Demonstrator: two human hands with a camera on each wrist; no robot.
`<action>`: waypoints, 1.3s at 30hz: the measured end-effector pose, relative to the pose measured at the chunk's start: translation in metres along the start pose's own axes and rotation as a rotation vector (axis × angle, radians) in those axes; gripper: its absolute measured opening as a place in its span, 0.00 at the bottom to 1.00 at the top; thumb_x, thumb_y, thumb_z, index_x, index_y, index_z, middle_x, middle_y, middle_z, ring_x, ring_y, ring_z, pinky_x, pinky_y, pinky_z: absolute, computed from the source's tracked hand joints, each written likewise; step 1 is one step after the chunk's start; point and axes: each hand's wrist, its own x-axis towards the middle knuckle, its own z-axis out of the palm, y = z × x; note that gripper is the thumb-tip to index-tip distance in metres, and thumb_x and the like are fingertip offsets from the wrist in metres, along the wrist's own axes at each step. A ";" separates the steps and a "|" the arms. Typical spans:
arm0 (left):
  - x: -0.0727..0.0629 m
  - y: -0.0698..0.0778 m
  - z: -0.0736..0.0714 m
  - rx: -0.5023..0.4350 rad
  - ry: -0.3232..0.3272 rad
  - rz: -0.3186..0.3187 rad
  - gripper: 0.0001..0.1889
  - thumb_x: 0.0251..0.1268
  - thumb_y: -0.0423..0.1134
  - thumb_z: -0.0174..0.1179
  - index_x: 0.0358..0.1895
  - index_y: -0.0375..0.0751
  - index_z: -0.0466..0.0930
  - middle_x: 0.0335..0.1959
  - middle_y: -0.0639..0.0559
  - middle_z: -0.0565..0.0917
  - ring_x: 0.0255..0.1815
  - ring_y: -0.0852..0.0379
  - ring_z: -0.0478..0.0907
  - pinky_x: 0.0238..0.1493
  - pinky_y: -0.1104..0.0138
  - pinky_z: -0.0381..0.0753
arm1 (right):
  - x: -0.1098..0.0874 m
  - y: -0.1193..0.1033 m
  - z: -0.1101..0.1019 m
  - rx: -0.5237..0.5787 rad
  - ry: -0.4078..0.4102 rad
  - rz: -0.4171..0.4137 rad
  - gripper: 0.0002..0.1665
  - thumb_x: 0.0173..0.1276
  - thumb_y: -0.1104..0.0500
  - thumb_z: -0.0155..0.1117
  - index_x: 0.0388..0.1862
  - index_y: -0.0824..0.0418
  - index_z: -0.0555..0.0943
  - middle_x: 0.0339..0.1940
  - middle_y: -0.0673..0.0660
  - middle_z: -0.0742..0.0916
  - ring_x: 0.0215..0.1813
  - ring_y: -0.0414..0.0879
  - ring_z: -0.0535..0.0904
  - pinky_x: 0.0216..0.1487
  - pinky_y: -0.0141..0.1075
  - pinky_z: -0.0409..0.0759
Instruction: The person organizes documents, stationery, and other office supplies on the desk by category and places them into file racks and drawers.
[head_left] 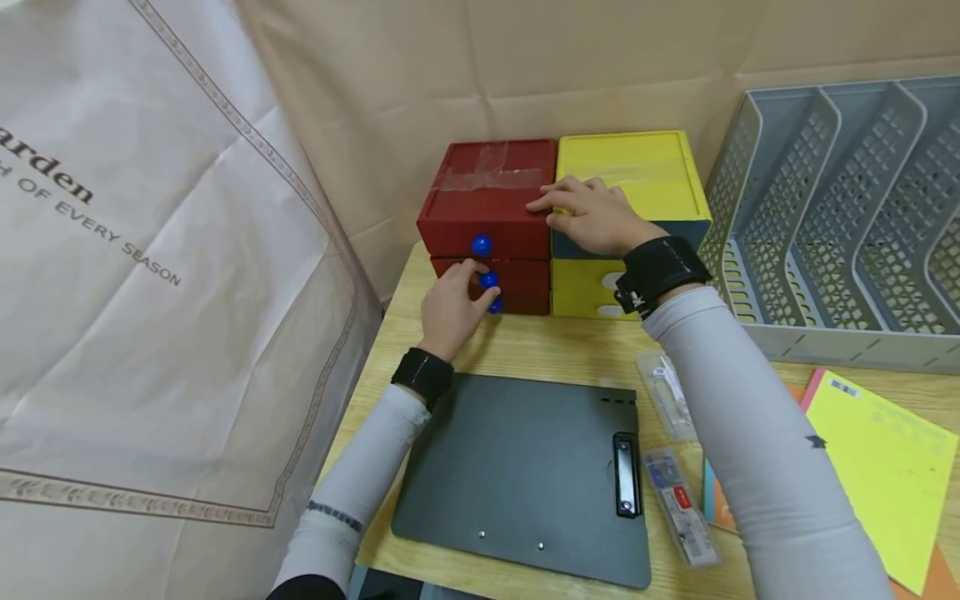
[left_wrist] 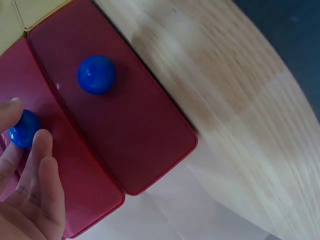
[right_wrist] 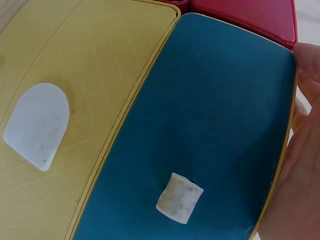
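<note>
Two red drawer boxes (head_left: 491, 202) are stacked on the table, with round blue knobs on their fronts. My left hand (head_left: 452, 310) is at these fronts, and its thumb and fingers pinch one blue knob (left_wrist: 24, 129). Another blue knob (left_wrist: 96, 75) stands free on the red front beside it. My right hand (head_left: 600, 218) lies over the upper yellow box (head_left: 630, 158), its fingers stretched toward the red box's top edge. That yellow box has a dark blue front (right_wrist: 200, 100) with a small white piece (right_wrist: 180, 198) on it.
A dark grey clipboard (head_left: 532, 475) lies in front of the boxes. Right of it are a clear plastic packet (head_left: 666, 392) and a slim clear case (head_left: 681, 508). A grey divided rack (head_left: 847, 342) stands at right, with a yellow booklet (head_left: 877, 467) before it. White cloth (head_left: 150, 333) hangs at left.
</note>
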 end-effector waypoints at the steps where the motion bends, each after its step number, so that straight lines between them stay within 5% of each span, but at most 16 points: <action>1: 0.001 0.000 0.001 -0.003 -0.001 -0.006 0.19 0.63 0.56 0.70 0.50 0.52 0.80 0.39 0.54 0.84 0.30 0.56 0.78 0.25 0.64 0.75 | 0.000 0.001 0.000 -0.001 0.000 0.001 0.25 0.84 0.50 0.44 0.76 0.45 0.70 0.82 0.56 0.63 0.77 0.67 0.53 0.71 0.65 0.50; 7: 0.004 -0.002 0.005 -0.073 -0.007 -0.032 0.19 0.63 0.54 0.71 0.51 0.52 0.79 0.39 0.54 0.82 0.34 0.55 0.78 0.27 0.63 0.76 | 0.001 0.003 -0.001 -0.001 0.004 -0.009 0.25 0.84 0.50 0.44 0.76 0.45 0.70 0.82 0.56 0.63 0.77 0.67 0.53 0.70 0.65 0.51; 16: -0.010 -0.005 -0.003 -0.163 -0.202 -0.066 0.33 0.64 0.50 0.69 0.67 0.50 0.64 0.50 0.50 0.82 0.42 0.53 0.81 0.33 0.59 0.80 | 0.001 0.002 -0.004 0.004 0.007 -0.014 0.26 0.84 0.49 0.44 0.76 0.45 0.70 0.82 0.55 0.63 0.77 0.66 0.53 0.70 0.64 0.51; 26: -0.026 -0.015 0.000 -0.044 -0.297 -0.121 0.19 0.64 0.53 0.68 0.52 0.48 0.80 0.44 0.53 0.86 0.39 0.53 0.82 0.36 0.58 0.80 | 0.000 0.003 -0.005 0.004 0.002 -0.015 0.25 0.84 0.49 0.43 0.76 0.45 0.70 0.82 0.54 0.62 0.77 0.66 0.54 0.70 0.64 0.51; 39: -0.020 -0.016 0.012 -0.002 -0.339 -0.001 0.21 0.68 0.51 0.65 0.62 0.54 0.79 0.54 0.51 0.87 0.55 0.52 0.84 0.51 0.54 0.83 | 0.000 0.002 -0.001 -0.001 -0.007 -0.008 0.25 0.84 0.50 0.44 0.76 0.44 0.70 0.82 0.55 0.63 0.77 0.66 0.54 0.69 0.63 0.52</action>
